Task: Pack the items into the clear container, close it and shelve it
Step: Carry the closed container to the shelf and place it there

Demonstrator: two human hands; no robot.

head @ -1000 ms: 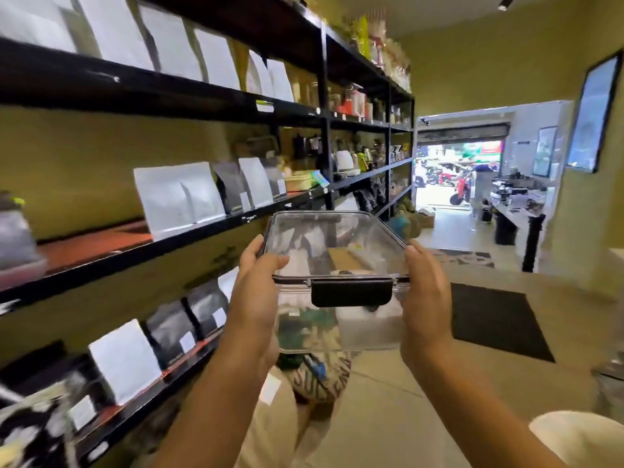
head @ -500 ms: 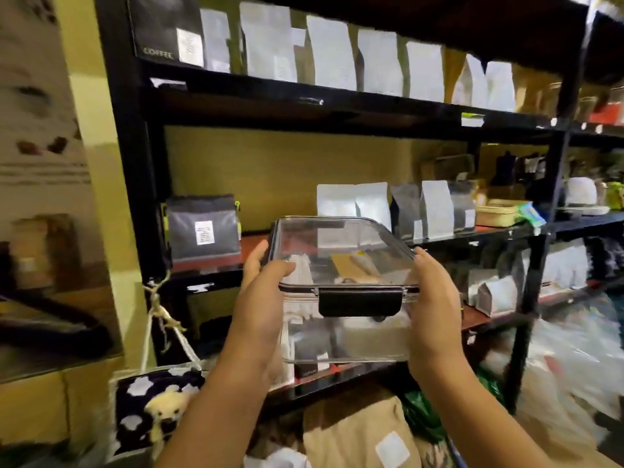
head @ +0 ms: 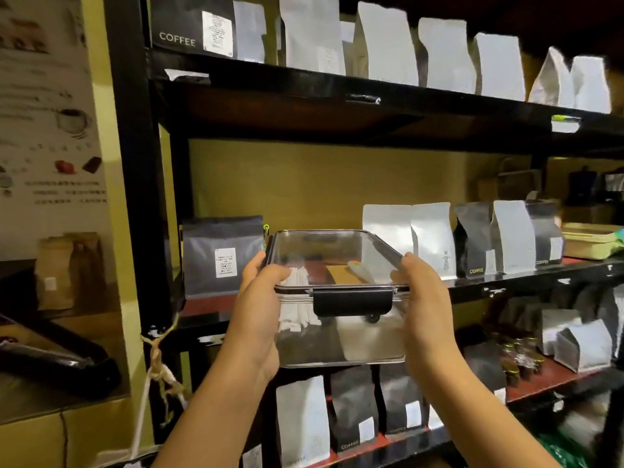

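Holding packed, latched container point(head: 337, 298) up at the middle shelf point(head: 506, 282), not yet set down.

Left hand point(head: 260, 309) and right hand point(head: 422, 305) each clasp a short end. Lid on, black latch point(head: 353, 301) facing the person, long axis running left-right. Packing and closing look done; shelving remains, likely into the gap beside the grey bag point(head: 221, 255).

Head view, facing shelving point(head: 337, 106), close, level

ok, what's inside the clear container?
Through the clear container: white paper packets at left, something tan mid-lid. The black latch and both hands cover the rest.
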